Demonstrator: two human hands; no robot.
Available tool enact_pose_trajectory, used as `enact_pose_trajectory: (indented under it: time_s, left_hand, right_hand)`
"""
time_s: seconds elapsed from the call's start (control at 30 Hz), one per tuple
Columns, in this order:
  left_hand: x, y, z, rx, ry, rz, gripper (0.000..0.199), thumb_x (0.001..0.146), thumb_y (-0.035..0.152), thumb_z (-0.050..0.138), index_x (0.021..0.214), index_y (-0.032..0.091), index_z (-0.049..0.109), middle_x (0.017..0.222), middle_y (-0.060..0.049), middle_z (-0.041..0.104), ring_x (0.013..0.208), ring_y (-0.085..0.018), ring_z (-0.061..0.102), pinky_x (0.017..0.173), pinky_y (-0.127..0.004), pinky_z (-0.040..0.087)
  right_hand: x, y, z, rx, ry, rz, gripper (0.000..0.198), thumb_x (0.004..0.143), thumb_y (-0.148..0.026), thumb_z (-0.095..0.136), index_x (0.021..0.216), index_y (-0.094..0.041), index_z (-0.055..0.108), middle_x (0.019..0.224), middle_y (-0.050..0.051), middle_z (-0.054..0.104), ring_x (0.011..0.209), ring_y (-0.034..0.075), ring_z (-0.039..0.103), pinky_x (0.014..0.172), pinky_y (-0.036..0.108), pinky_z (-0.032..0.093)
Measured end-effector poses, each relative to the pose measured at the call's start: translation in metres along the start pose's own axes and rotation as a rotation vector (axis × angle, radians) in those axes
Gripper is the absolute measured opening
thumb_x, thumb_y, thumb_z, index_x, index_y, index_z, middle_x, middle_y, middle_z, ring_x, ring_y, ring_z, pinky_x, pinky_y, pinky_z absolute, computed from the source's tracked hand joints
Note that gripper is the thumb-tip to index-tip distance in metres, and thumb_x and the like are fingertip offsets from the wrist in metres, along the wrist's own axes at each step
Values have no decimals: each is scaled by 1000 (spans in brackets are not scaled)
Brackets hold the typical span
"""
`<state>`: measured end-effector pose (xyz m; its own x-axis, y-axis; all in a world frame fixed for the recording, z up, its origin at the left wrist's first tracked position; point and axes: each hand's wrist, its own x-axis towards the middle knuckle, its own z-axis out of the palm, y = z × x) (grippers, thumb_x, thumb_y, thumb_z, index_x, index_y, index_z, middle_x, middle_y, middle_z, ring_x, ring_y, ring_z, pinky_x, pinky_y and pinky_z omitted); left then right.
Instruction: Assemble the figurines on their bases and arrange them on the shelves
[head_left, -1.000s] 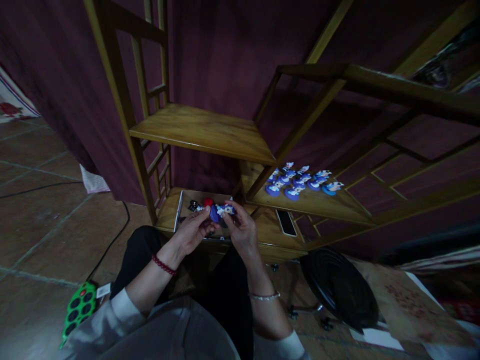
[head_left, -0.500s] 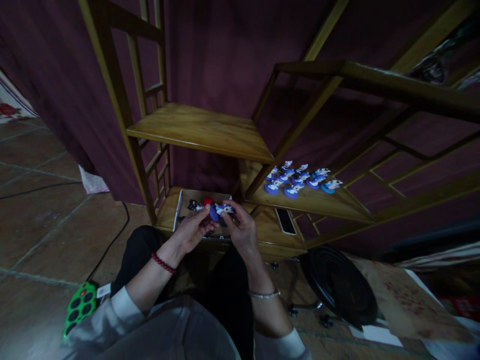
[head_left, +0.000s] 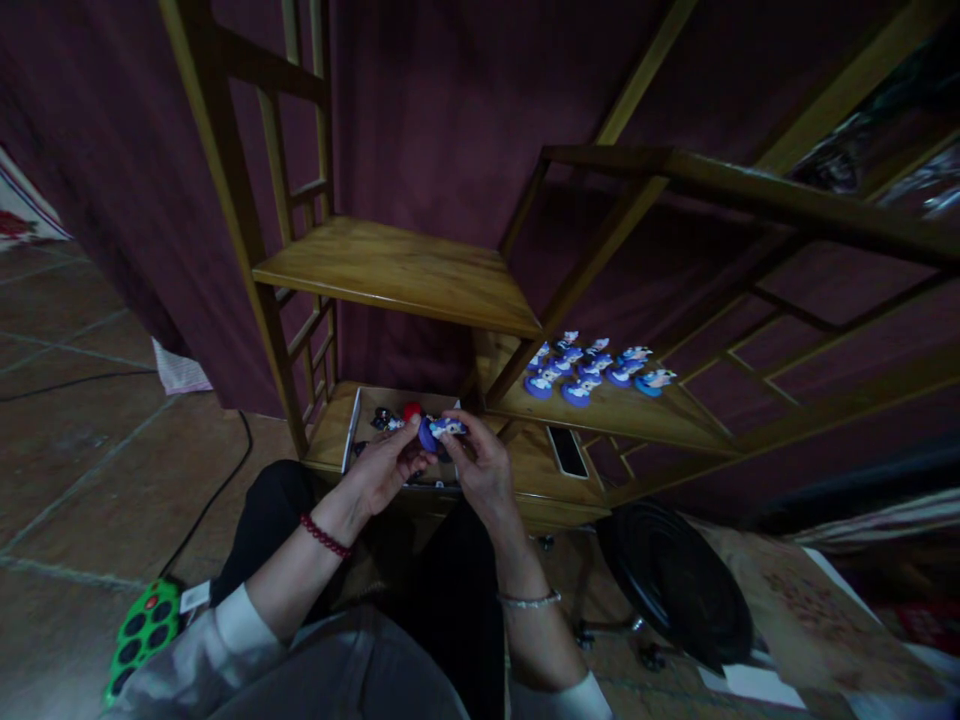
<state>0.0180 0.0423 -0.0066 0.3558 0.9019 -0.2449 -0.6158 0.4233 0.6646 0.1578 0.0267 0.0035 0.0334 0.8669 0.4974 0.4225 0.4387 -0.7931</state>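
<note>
Change over the last second: small. View tips slightly, so the shelving sits a little lower in frame; both hands keep near enough the same pose. The figurine (head_left: 446,428) may be turned a touch between the fingers; too dim and small to be sure. Reading: the handling goes on in mid-air, no release.

Grip: left hand (head_left: 386,468) pinches the figurine near its purple base (head_left: 427,434); right hand (head_left: 486,470) is closed on the opposite end. Figurine lies tilted on its side, base toward the left hand, held above the front part of an open box (head_left: 350,430).

Around: the box rests on the lower shelf (head_left: 534,462) and contains a red round item (head_left: 412,411) and a dark figure (head_left: 383,418); other contents hidden behind the hands. A phone (head_left: 568,452) lies to the right on the same board. Similar figurines (head_left: 578,390) stand grouped on the raised shelf (head_left: 660,420).

In the way: a slanting post (head_left: 596,262) divides the box's bay from that group, and an upper shelf (head_left: 397,265) overhangs the box. Black stool (head_left: 667,585) stands apart at right.
</note>
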Motion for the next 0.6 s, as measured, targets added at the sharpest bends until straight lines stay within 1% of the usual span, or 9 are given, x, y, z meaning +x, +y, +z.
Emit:
enact_pose_trajectory:
  time_s: [0.13,0.23,0.4,0.6]
  left_hand:
    - [1,2,2,-21,-9,31,22,76,31,62,80,10,66,72,-6,67,57,-10,62,53,-18,51]
    - [-1,4,4,-20,-13,28,22,77,30,62,81,9,66,72,-6,67,57,-10,62,53,-18,51]
    - [-3,5,5,-10,-12,6,21,78,29,61,82,9,66,73,-6,68,57,-10,62,53,-17,51]
    - [-1,3,6,-8,-46,32,21,76,30,63,80,9,65,70,-5,67,56,-10,62,52,-16,50]
  right_hand:
    - [3,-2,1,42,18,34,29,79,-26,56,108,-24,58,102,5,64,90,18,62,80,32,51]
    - [4,-4,0,77,24,70,34,78,-28,57,112,-24,55,102,6,64,90,18,62,79,31,52]
    - [4,-1,-1,70,19,67,27,77,-29,59,103,-23,59,98,4,65,87,17,63,79,30,52]
    - [3,2,-1,84,34,64,26,77,-30,60,102,-23,61,98,4,65,86,17,63,79,30,51]
